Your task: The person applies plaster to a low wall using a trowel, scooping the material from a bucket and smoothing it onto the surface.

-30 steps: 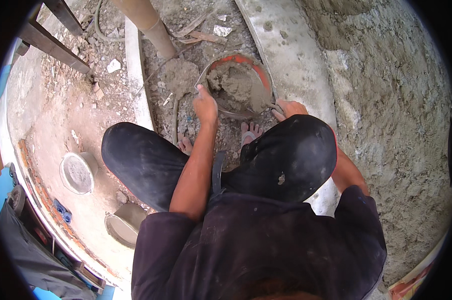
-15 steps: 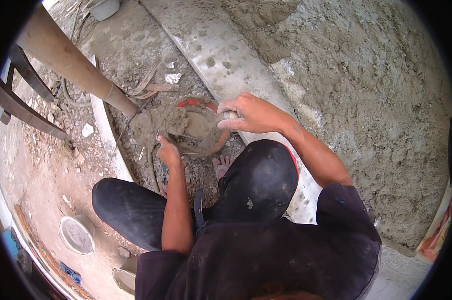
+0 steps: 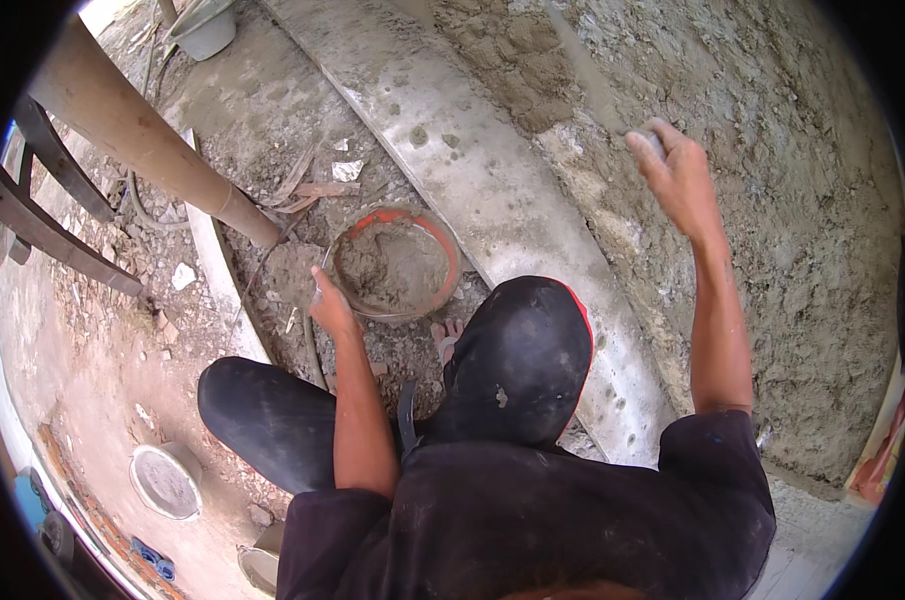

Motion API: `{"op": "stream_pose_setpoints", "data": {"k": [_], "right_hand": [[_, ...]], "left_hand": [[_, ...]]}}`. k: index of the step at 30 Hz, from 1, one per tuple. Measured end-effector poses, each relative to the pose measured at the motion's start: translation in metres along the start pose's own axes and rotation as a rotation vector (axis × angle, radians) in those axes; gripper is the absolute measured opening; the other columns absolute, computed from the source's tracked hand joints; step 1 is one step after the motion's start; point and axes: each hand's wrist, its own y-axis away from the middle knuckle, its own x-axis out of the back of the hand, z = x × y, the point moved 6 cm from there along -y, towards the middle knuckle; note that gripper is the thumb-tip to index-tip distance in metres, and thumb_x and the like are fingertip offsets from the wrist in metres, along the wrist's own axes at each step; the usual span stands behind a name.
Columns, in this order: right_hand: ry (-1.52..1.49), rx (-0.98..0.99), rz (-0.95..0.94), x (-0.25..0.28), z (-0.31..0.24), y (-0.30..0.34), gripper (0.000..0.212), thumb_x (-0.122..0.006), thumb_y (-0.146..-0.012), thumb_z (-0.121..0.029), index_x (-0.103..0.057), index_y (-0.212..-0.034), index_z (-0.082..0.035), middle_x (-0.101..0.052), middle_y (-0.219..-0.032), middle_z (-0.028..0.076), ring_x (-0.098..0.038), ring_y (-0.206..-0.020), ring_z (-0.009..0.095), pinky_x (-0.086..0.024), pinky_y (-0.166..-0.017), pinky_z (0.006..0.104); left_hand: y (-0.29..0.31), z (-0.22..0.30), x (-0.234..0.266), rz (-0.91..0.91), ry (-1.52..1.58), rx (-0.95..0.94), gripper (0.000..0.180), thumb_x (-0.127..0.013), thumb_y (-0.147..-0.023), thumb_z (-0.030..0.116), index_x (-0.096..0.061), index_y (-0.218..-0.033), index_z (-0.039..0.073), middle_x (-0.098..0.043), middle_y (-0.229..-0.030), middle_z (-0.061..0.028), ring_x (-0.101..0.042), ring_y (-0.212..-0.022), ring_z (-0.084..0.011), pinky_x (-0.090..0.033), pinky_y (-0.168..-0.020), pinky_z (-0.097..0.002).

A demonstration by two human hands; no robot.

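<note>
Between my feet and the concrete strip stands a bucket [image 3: 450, 262] with an orange inner rim, holding wet grey mortar [image 3: 412, 268]. My left hand [image 3: 332, 308] is closed at its left side, on what looks like the thin wire handle. Out to the right, my right hand [image 3: 680, 172] grips a trowel, its grey handle showing at the fingers. The trowel's blade [image 3: 587, 75] is a pale smear reaching up and left over the rough mortar-covered surface [image 3: 792, 220]. Motion blur hides the blade's edges and any load on it.
A pale concrete strip [image 3: 412, 130] runs diagonally beside the mortar surface. A round post [image 3: 162, 130] and dark curved legs [image 3: 67, 235] stand at left. Rubble and wood scraps [image 3: 322, 190] lie around the bucket. More buckets sit at lower left [image 3: 166, 482] and far left [image 3: 204, 35].
My right hand has swung from over the bucket up and right with the trowel. The mortar heap seen above my left hand is gone from there. My left hand stays by the bucket.
</note>
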Motion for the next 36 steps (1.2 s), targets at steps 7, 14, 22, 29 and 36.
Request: {"op": "stream_pose_setpoints", "data": {"k": [7,14,22,29,36], "right_hand": [[0.324,0.455,-0.430,-0.174,-0.003,0.050,0.016,-0.060,-0.088,-0.017,-0.062,-0.097,-0.004,-0.066,-0.088,0.018,-0.066,-0.085,0.036,-0.051,-0.072,0.0460],[0.347,0.993,-0.323,-0.298,-0.079,0.054,0.011,-0.060,-0.082,-0.010,-0.060,-0.091,-0.003,-0.065,-0.088,0.013,-0.067,-0.084,0.027,-0.054,-0.069,0.0395],[0.144,0.476,-0.777,-0.273,-0.027,0.061,0.024,-0.062,-0.088,-0.023,-0.066,-0.101,-0.003,-0.067,-0.095,0.019,-0.065,-0.092,0.039,-0.053,-0.080,0.0479],[0.442,0.438,-0.679,-0.272,-0.019,0.050,0.017,-0.059,-0.082,-0.012,-0.067,-0.095,-0.003,-0.068,-0.095,0.019,-0.067,-0.090,0.037,-0.054,-0.078,0.0479],[0.403,0.472,-0.790,-0.313,-0.033,0.060,0.021,-0.063,-0.083,-0.016,-0.067,-0.095,0.000,-0.069,-0.088,0.020,-0.068,-0.091,0.038,-0.054,-0.075,0.0461]], "left_hand": [[-0.003,-0.006,-0.039,-0.329,0.260,0.113,0.071,-0.052,-0.096,0.056,-0.055,-0.127,-0.008,-0.061,-0.123,-0.0180,-0.060,-0.109,-0.0279,-0.049,-0.094,-0.0424],[0.022,0.001,-0.040,-0.307,0.411,0.109,0.064,-0.052,-0.098,0.052,-0.059,-0.118,-0.008,-0.063,-0.114,-0.0164,-0.062,-0.100,-0.0243,-0.051,-0.090,-0.0399],[0.031,-0.013,-0.032,-0.222,0.360,0.108,0.063,-0.051,-0.099,0.050,-0.057,-0.121,-0.008,-0.063,-0.113,-0.0146,-0.060,-0.102,-0.0226,-0.050,-0.090,-0.0380],[0.032,-0.004,-0.035,-0.200,0.366,0.125,0.062,-0.051,-0.100,0.050,-0.058,-0.119,-0.009,-0.062,-0.111,-0.0143,-0.060,-0.100,-0.0221,-0.050,-0.089,-0.0379],[0.034,-0.003,-0.045,-0.218,0.363,0.120,0.061,-0.050,-0.101,0.048,-0.059,-0.117,-0.010,-0.062,-0.112,-0.0144,-0.060,-0.099,-0.0207,-0.051,-0.087,-0.0365]]}}
